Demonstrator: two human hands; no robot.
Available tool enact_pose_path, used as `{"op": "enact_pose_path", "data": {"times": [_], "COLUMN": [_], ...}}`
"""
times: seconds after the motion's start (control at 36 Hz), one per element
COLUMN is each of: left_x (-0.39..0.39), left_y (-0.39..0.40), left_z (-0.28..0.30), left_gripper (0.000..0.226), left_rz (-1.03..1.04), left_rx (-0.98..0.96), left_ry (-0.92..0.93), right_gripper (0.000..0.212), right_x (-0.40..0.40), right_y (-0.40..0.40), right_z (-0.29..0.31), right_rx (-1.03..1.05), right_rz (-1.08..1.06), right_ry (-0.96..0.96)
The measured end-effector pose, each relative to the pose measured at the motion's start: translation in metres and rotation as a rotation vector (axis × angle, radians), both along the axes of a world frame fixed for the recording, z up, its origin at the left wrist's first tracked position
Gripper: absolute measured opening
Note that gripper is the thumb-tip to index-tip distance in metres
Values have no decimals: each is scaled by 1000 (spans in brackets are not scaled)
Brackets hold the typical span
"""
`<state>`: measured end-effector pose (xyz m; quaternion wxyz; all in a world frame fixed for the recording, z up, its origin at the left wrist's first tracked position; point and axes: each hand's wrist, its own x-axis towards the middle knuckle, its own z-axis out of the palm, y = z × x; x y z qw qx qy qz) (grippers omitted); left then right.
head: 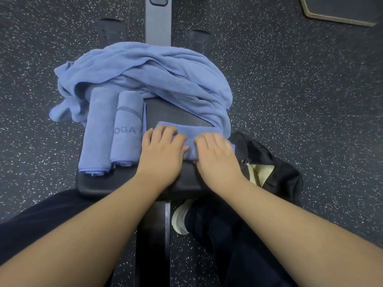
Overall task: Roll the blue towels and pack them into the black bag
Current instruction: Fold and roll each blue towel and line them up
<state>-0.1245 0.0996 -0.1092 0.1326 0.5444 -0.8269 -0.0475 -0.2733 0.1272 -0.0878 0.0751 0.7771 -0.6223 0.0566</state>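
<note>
Cloth like this towel point(189, 139), mid-frame on the bench point(165, 114), looks soft, light and floppy. My left hand point(162, 151) and right hand point(215, 155) curl their fingers over its roll; I'd grip both ends evenly. Bag point(269, 162) sits right.

A gym is suggested: dark rubber flooring flecked with white point(290, 100) is laid throughout, a black padded bench on a grey metal frame point(165, 114) is seen, and a dark mat with pale edging point(342, 9) is laid nearby.
</note>
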Motion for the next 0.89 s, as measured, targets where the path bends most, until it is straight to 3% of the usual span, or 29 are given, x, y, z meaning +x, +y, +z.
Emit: {"op": "enact_pose_path", "data": {"times": [0.08, 0.19, 0.28, 0.42, 0.72, 0.81, 0.89], "left_x": [-3, -3, 2, 3, -10, 7, 37], "left_y": [-4, 1, 14, 13, -26, -31, -35], "left_z": [4, 11, 5, 2, 28, 38, 48], "left_gripper": [32, 21, 27, 41, 60, 58, 49], "left_rz": [-8, -59, -102, -180, -216, -240, -189], "left_rx": [-3, -84, -82, 37, 357, 285, 152], "left_ry": [-17, 143, 137, 183, 10, 66, 35], "right_gripper": [18, 31, 30, 43, 37, 43, 58], "right_x": [-7, -6, -3, 0, -1, 3, 14], "right_y": [-10, -12, -12, -11, -11, -16, -18], "right_z": [-3, 4, 3, 3, 17, 28, 36], "right_rx": [74, 137, 122, 79, 132, 170, 378], "right_rz": [29, 26, 10, -42, -25, -33, -144], "right_ry": [-51, -124, -117, -53, -71, -48, -57]}}
